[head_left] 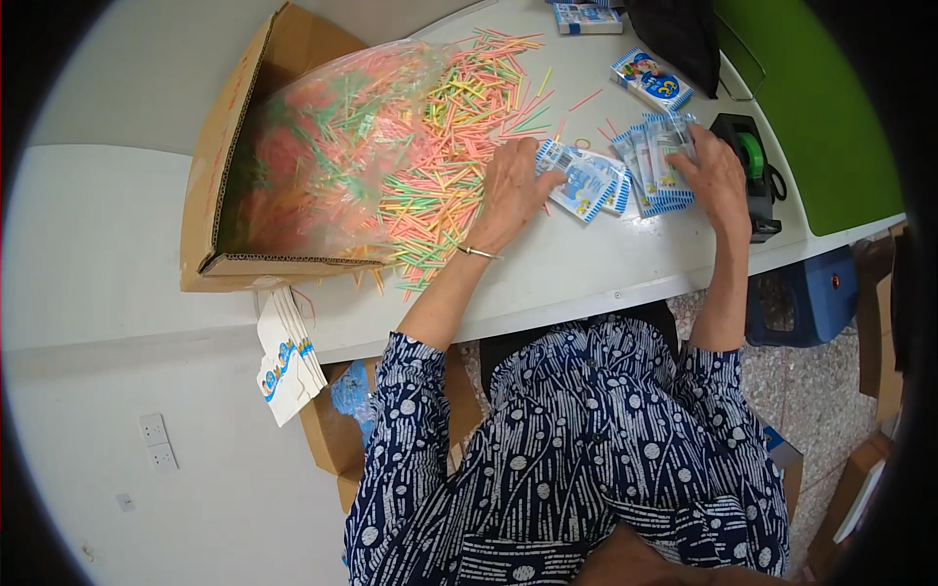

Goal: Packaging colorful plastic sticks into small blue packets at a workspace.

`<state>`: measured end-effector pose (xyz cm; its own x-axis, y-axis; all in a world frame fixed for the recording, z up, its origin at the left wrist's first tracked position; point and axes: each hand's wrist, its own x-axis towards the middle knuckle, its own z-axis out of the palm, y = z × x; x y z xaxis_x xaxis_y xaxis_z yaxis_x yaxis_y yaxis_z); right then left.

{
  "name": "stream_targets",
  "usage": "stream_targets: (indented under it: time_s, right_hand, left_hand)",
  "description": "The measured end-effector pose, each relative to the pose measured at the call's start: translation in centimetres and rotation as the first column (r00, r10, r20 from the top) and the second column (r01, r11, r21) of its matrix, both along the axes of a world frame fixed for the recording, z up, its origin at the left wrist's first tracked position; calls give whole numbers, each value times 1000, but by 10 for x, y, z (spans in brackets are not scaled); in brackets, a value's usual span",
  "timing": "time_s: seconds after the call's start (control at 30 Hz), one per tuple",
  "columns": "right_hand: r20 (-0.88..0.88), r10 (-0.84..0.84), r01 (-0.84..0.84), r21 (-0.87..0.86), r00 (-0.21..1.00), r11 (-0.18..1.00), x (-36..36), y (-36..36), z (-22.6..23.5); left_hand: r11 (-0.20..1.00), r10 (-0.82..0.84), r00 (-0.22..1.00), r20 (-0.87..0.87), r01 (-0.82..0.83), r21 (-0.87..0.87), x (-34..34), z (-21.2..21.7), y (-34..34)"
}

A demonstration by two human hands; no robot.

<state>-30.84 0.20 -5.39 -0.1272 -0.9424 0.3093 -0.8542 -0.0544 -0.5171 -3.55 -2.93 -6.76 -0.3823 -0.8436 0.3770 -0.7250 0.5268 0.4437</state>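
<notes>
My left hand, a bangle at its wrist, grips the left edge of a small flat blue-and-white packet with thumb and curled fingers. More such packets lie partly beneath that one. Just to the right, my right hand has its thumb and fingers round the top of a fanned stack of similar packets. Its fingertips are partly hidden behind the packets. Beyond my left hand spreads a heap of short pink, green and yellow sticks, with a few strays close to the packets.
A cardboard box on its side holds a clear bag of sticks. A printed small box and another box lie at the back. A tape dispenser stands at right. White folded cartons overhang the table's front edge.
</notes>
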Motion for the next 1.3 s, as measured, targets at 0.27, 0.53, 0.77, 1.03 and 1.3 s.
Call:
stream_targets:
  time_s: [0.27,0.53,0.77,1.03,1.3]
  right_hand:
    - [-7,83,-83,-204,997,976,55,6,22]
    - [479,363,-396,-36,799,918,88,0,4]
    - [594,426,-524,-9,682,852,96,7,8]
    - [554,509,-602,-18,658,798,105,11,5]
    - [599,399,-466,-48,694,883,85,7,1]
  left_hand:
    - [981,111,980,-163,-82,174,12,4,-5]
    - [925,81,901,-425,91,370,16,40,10]
    - [945,49,937,-345,68,320,21,45,35]
    - [951,19,976,-217,50,305,48,38,31]
    - [989,3,847,531,78,-129,111,52,-26]
